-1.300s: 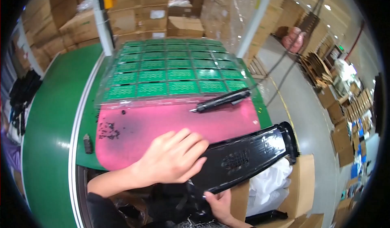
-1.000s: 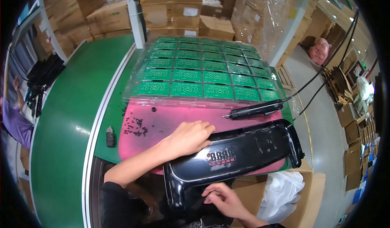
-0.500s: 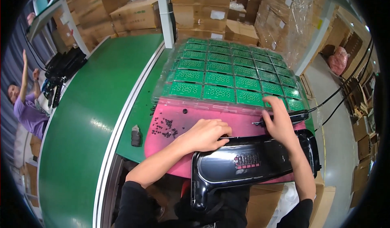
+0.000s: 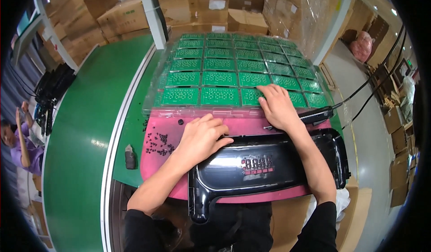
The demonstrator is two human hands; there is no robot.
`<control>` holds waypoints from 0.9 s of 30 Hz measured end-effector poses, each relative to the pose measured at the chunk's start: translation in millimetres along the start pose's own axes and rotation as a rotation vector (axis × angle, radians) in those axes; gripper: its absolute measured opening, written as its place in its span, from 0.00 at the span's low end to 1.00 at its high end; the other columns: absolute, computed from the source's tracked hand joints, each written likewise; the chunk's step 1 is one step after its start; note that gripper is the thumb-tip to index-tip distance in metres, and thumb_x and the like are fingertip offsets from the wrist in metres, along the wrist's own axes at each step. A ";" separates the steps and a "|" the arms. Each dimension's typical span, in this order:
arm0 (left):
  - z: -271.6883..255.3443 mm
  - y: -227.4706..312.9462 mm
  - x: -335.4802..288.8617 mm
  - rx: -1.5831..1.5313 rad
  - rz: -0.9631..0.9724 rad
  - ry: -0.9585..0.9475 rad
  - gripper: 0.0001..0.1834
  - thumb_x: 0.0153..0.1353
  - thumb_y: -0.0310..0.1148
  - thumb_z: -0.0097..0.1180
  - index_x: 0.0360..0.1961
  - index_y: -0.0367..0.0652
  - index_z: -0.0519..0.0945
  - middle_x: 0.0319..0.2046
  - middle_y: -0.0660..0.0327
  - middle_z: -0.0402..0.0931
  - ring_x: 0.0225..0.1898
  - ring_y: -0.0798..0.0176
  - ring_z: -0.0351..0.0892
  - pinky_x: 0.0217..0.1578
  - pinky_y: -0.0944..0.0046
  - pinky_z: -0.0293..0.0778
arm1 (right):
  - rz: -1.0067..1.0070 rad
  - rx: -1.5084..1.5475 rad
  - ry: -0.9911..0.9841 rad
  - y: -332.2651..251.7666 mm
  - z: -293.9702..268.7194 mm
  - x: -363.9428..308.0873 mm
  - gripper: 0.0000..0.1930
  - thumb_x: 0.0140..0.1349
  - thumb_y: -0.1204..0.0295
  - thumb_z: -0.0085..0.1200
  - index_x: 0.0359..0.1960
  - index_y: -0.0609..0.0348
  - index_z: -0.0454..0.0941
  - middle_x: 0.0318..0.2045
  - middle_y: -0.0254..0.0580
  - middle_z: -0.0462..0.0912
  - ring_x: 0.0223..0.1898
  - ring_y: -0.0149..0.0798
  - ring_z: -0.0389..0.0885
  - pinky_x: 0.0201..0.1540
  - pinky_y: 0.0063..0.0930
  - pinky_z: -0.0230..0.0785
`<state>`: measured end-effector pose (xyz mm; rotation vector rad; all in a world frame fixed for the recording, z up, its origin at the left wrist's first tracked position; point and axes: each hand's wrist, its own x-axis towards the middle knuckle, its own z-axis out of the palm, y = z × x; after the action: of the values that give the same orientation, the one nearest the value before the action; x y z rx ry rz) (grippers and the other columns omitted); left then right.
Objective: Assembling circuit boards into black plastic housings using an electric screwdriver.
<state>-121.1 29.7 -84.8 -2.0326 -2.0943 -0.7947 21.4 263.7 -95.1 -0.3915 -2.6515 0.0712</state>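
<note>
A glossy black plastic housing (image 4: 224, 173) with rows of small cut-out windows lies across a pink mat (image 4: 244, 125), its narrow leg toward me. My left hand (image 4: 202, 137) is beside the housing's far left edge, thumb stretched along that edge and fingers loosely apart, apparently holding nothing. Beyond the mat, my right hand (image 4: 277, 106) reaches over a clear plastic tray (image 4: 206, 113) of green circuit boards (image 4: 220, 96). Its fingers and thumb are apart at a board in the near row; whether they grip it I cannot tell. A black electric screwdriver (image 4: 316, 116) lies by my right wrist.
Loose black screws (image 4: 159, 144) are scattered on the mat's left. A dark grey block (image 4: 130, 157) stands on the green bench left of it. A green conveyor belt (image 4: 85, 153) runs along the left, with a person (image 4: 31, 146) beyond. Cardboard boxes (image 4: 197, 3) stack behind.
My right hand has moved forward and left, from above the screwdriver to the near row of boards. My left hand has drawn slightly left along the housing's edge. The whole view has shifted.
</note>
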 end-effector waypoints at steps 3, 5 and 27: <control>2.0 0.8 -0.7 -0.017 -0.002 0.026 0.13 0.50 0.41 0.69 0.30 0.43 0.83 0.28 0.62 0.79 0.33 0.56 0.77 0.34 0.58 0.76 | -0.021 0.018 0.107 2.4 3.9 0.4 0.16 0.65 0.73 0.50 0.54 0.61 0.73 0.50 0.47 0.77 0.55 0.51 0.70 0.61 0.45 0.59; -0.5 2.4 0.9 -0.038 -0.014 0.035 0.14 0.49 0.39 0.70 0.31 0.42 0.83 0.27 0.61 0.79 0.32 0.56 0.77 0.33 0.58 0.76 | -0.014 0.024 0.152 2.7 0.6 3.3 0.15 0.64 0.74 0.51 0.53 0.60 0.74 0.48 0.46 0.76 0.53 0.50 0.70 0.60 0.44 0.59; -21.0 21.8 -0.1 -0.587 -0.122 -0.053 0.28 0.51 0.39 0.69 0.50 0.35 0.79 0.41 0.54 0.79 0.37 0.57 0.77 0.40 0.60 0.74 | -0.505 0.006 0.280 -75.2 -90.9 -44.5 0.14 0.46 0.71 0.58 0.38 0.55 0.83 0.36 0.33 0.79 0.38 0.34 0.78 0.47 0.35 0.69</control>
<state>-105.9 19.5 -60.7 -2.2050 -2.2169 -1.5445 80.3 177.6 -24.3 0.2598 -2.3906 -0.1255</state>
